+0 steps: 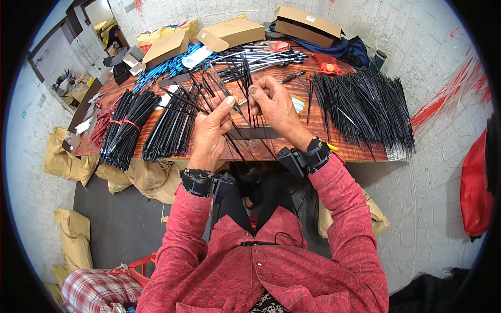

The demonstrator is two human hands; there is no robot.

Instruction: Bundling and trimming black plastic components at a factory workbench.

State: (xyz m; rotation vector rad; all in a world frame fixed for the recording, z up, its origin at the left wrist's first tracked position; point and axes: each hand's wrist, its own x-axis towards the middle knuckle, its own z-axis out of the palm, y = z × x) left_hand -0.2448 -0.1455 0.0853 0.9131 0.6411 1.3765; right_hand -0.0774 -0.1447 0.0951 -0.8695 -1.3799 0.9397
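Observation:
Both hands are raised over the front of a reddish wooden table (292, 143). My left hand (213, 130) pinches a fan of thin black cable ties (229, 86) between thumb and fingers. My right hand (271, 104) grips the same ties a little to the right, its thumb and fingertips closed on several strands. The ties stick up and away from me and also hang down below the hands toward my lap. Each wrist wears a black strap-on device.
A large loose heap of black ties (365, 107) lies on the table's right, and bundled ones (128, 128), one bound in red band, on the left. Cardboard boxes (308, 23), blue ties (167, 68) and a red pouch (327, 63) sit at the back. Tan sacks (73, 156) lie on the floor left.

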